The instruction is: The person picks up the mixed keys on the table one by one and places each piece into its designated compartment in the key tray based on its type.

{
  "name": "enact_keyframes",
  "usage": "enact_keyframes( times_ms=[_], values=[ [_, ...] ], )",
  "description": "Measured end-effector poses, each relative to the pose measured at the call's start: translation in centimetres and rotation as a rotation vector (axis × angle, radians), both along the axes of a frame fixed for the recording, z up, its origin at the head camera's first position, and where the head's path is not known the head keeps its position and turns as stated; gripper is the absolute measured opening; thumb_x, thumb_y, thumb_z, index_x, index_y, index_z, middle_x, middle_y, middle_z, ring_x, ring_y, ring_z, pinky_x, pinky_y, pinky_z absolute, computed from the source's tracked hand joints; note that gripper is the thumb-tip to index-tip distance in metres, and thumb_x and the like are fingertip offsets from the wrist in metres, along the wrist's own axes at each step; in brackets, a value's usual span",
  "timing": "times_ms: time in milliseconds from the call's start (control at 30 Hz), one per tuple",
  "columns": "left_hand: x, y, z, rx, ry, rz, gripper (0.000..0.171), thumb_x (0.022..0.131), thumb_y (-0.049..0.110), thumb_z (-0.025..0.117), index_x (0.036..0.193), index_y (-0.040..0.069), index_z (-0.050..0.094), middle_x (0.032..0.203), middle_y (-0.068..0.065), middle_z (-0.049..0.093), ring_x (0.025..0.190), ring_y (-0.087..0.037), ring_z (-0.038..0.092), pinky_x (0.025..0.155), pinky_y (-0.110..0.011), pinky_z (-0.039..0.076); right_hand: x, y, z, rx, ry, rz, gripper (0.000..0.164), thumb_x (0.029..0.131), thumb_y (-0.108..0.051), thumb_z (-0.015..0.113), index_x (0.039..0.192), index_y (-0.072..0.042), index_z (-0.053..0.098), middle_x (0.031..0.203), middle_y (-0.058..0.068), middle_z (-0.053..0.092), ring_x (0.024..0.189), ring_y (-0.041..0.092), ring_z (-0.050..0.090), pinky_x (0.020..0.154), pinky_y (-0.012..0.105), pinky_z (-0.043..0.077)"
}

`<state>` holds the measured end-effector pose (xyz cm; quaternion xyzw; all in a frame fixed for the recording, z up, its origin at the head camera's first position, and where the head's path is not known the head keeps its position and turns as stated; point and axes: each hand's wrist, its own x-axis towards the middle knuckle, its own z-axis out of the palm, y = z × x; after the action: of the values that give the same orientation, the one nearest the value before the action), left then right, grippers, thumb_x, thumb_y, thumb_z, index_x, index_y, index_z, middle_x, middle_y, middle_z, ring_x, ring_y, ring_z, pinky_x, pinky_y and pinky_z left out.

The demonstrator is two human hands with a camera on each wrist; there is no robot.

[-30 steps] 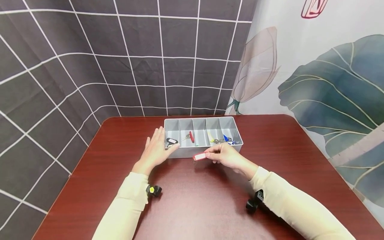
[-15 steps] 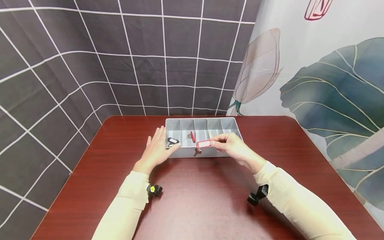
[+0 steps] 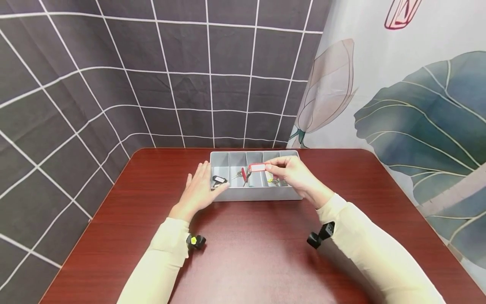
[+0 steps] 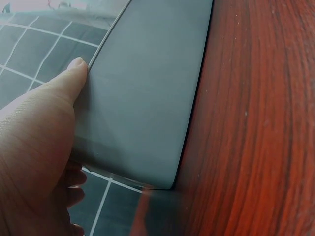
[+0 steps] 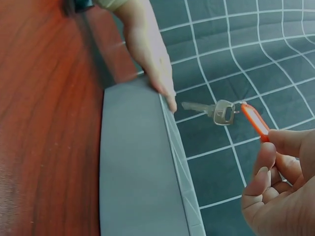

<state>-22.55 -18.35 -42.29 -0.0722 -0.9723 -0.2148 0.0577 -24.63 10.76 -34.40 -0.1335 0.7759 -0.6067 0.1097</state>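
Note:
My right hand [image 3: 294,173] pinches a red key tag [image 3: 257,167] with a white label between thumb and fingers. From the tag's end dangles a metal key [image 5: 224,112], held over the middle of a grey divided tray [image 3: 258,194]. My left hand [image 3: 195,192] lies along the tray's left end with fingers straight, its thumb [image 4: 76,73] at the front rim. Inside the leftmost compartment is a black key tag [image 3: 219,180]. Another red key tag [image 3: 244,174] with a key lies in the second one. A yellow key tag [image 3: 270,179] shows below my right hand.
The tray stands on a reddish-brown wooden table [image 3: 235,249], near its back edge. Behind it hangs a dark curtain [image 3: 182,55] with a white grid. A pale floral curtain [image 3: 379,84] hangs at the right. Small black devices sit on both wrists.
My right hand has lifted the red key tag and its key from in front of the tray up over its compartments. The left hand has stayed at the tray's left end.

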Motion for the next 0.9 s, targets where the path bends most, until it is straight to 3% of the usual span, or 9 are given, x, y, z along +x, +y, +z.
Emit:
enact_keyframes(
  times_ms=[400, 600, 900],
  values=[
    [0.1, 0.0, 0.2, -0.008, -0.003, 0.000, 0.108, 0.081, 0.080, 0.043, 0.152, 0.002, 0.019, 0.159, -0.013, 0.018, 0.146, -0.029, 0.012, 0.112, -0.061, 0.012, -2.7, -1.8, 0.4, 0.035, -0.003, -0.031, 0.029, 0.090, -0.013, 0.068, 0.111, 0.005, 0.068, 0.072, -0.002, 0.060, 0.060, 0.012, 0.053, 0.053, 0.022, 0.038],
    [0.1, 0.0, 0.0, -0.001, 0.004, 0.001, 0.109, 0.080, 0.081, 0.042, 0.152, 0.002, 0.020, 0.159, -0.013, 0.018, 0.146, -0.029, 0.013, 0.111, -0.061, 0.012, -3.9, -2.6, -0.2, 0.070, -0.020, -0.041, 0.026, 0.090, -0.013, 0.068, 0.110, 0.003, 0.070, 0.068, 0.001, 0.059, 0.063, 0.018, 0.054, 0.055, 0.023, 0.038],
    [-0.1, -0.1, -0.1, 0.007, 0.002, 0.003, 0.111, 0.079, 0.083, 0.040, 0.153, 0.003, 0.020, 0.159, -0.012, 0.018, 0.147, -0.027, 0.011, 0.112, -0.060, 0.011, -5.4, -3.4, -1.0, 0.123, -0.065, -0.054, 0.025, 0.091, -0.014, 0.066, 0.111, 0.002, 0.070, 0.069, 0.000, 0.060, 0.060, 0.011, 0.052, 0.053, 0.021, 0.039]
  ],
)
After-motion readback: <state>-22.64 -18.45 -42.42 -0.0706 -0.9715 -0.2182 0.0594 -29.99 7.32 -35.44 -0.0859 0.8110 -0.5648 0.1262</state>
